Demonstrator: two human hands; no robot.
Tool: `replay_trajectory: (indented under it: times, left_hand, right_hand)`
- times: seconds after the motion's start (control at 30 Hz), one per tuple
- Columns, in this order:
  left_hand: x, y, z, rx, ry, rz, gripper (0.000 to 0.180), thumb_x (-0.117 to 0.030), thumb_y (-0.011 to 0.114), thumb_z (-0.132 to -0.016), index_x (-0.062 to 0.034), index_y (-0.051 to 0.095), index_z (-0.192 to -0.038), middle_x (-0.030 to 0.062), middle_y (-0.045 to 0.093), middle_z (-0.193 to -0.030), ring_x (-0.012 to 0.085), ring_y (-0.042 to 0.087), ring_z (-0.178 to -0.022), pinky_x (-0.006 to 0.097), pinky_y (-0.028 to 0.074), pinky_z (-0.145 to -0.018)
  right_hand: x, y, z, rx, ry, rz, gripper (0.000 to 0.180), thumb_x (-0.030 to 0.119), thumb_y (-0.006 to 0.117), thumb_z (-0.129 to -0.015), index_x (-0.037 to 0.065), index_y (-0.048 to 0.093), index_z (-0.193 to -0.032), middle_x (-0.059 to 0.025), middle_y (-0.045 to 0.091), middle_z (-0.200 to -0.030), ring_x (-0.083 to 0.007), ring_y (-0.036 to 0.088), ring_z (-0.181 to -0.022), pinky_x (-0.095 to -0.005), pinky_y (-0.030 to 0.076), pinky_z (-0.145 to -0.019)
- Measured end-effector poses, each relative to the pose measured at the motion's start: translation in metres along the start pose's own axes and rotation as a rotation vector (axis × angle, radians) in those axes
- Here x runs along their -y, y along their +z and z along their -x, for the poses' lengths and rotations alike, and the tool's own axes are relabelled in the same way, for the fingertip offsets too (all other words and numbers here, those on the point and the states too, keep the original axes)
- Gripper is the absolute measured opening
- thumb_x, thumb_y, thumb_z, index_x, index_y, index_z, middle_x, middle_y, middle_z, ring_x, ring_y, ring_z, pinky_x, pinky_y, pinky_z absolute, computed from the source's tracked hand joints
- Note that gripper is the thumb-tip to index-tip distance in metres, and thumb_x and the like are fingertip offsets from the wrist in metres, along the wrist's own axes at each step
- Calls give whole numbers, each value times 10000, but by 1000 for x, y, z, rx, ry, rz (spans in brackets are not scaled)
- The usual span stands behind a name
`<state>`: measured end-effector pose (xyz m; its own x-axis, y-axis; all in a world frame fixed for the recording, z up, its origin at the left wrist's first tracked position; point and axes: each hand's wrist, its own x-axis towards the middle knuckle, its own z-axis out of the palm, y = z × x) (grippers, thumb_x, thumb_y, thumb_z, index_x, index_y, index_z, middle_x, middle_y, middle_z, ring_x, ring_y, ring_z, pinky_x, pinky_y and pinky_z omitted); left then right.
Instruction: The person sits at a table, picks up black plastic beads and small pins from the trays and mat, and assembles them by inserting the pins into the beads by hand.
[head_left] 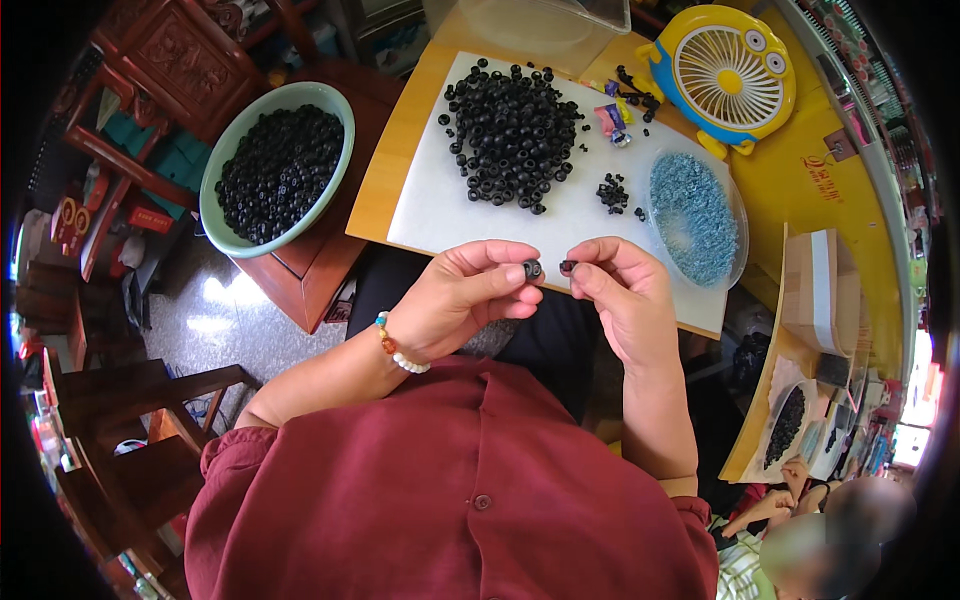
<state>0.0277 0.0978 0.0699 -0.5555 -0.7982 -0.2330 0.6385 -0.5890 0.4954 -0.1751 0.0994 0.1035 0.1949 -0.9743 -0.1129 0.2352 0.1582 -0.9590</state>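
1. Holding a black ring-shaped part [533, 270] above the near edge of the white sheet [425, 205], the left hand [450, 297] has its thumb and fingers clamped on it.
2. Above that same edge of the sheet, just right of the part and apart from it, a small dark piece [568, 267] is clamped between thumb and fingers of the right hand [632, 300]; its exact shape is too small to tell.
3. On the sheet's far left portion lies a heap of black parts [512, 135]; nearer its middle sits a cluster of smaller black pieces [612, 192].
4. At the sheet's right side, a clear tray [741, 262] holds fine light-blue pieces [690, 195].
5. Toward the sheet's far right corner are colourful wrappers [612, 121], and beyond them a yellow-and-blue fan [728, 75].
6. Beneath the sheet is the yellowish bench [372, 205]; left of the sheet, well apart, a pale green basin [346, 130] holds many black pieces.
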Motion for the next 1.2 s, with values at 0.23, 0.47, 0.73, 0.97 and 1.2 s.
replay_trajectory:
  times: [0.23,0.47,0.73,0.97,1.2]
  left_hand:
    - [2,10,7,29,37,-55,223,-33,570,-886,18,594,-1102,133,655,-942,196,667,-827,287,566,-762]
    - [3,15,12,-11,85,-138,219,-19,586,-872,29,606,-1085,139,654,-960,204,665,-842,284,562,-774]
    - [4,13,15,6,165,-370,227,8,612,-847,36,621,-1072,116,658,-953,181,658,-843,262,548,-777]
    - [3,1,9,130,577,-816,211,48,672,-774,-21,687,-972,126,633,-1011,160,646,-849,245,534,-774]
    - [1,2,13,204,509,-808,189,36,671,-776,-18,688,-956,139,644,-1020,177,651,-851,278,550,-727]
  right_hand:
    - [10,13,18,33,-15,-12,138,33,636,-841,-25,626,-966,-37,639,-856,-66,562,-747,-192,452,-678]
    - [16,28,23,9,-44,26,123,-20,618,-842,-43,607,-962,-58,637,-877,-91,600,-818,-204,482,-739]
    - [3,10,15,89,117,-146,130,9,656,-821,-37,606,-932,-74,638,-880,-112,607,-800,-225,497,-723]
    - [-3,6,14,237,372,-365,160,53,682,-803,-51,636,-914,-124,646,-855,-172,619,-724,-266,520,-675]
    - [-22,6,15,272,427,-487,102,70,673,-813,-18,655,-859,-126,649,-841,-176,615,-691,-266,520,-645]
